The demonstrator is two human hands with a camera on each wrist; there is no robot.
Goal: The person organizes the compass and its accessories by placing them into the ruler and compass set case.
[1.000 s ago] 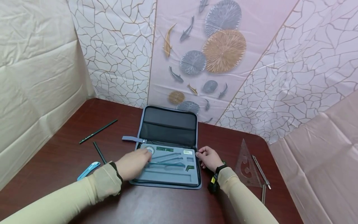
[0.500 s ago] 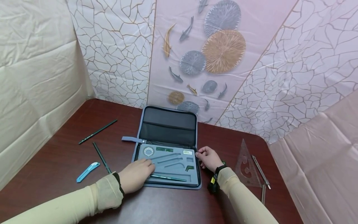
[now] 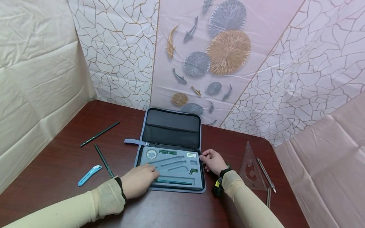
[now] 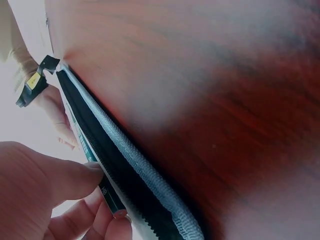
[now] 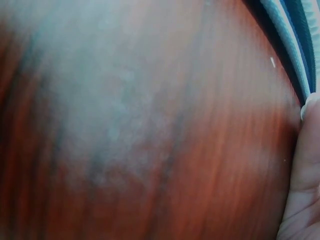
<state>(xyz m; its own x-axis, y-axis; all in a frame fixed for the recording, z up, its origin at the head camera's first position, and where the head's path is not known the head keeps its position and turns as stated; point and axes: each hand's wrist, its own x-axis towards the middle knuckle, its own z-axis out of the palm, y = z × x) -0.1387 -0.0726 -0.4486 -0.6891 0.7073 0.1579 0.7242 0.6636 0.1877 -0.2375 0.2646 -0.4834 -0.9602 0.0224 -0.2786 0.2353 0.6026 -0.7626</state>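
A dark green pencil [image 3: 175,182] lies along the long front slot of the grey insert [image 3: 198,175] in an open zip case [image 3: 171,135]. My left hand [image 3: 139,181] pinches its left end; in the left wrist view the thumb presses on the pencil [image 4: 111,197], with fingers curled beneath. At the case's right edge, my right hand [image 3: 214,161] grips the rim between thumb and fingers; the right wrist view shows only part of that hand [image 5: 305,165]. The insert also holds a round dial [image 3: 151,154], a green sharpener-like piece [image 3: 167,152], a white eraser-like block [image 3: 191,155] and a small green angled piece [image 3: 193,171].
Left of the case lie two more green pencils, one farther back [image 3: 99,134] and one nearer [image 3: 104,160], beside a blue utility knife [image 3: 89,175]. On the right are a clear set square [image 3: 252,172], a slim metal tool [image 3: 266,174] and a brass-coloured rod [image 3: 268,198].
My left hand has come toward the front of the case with the pencil, which has gone down from the middle slots to the long front slot. The right hand has stayed at the rim.
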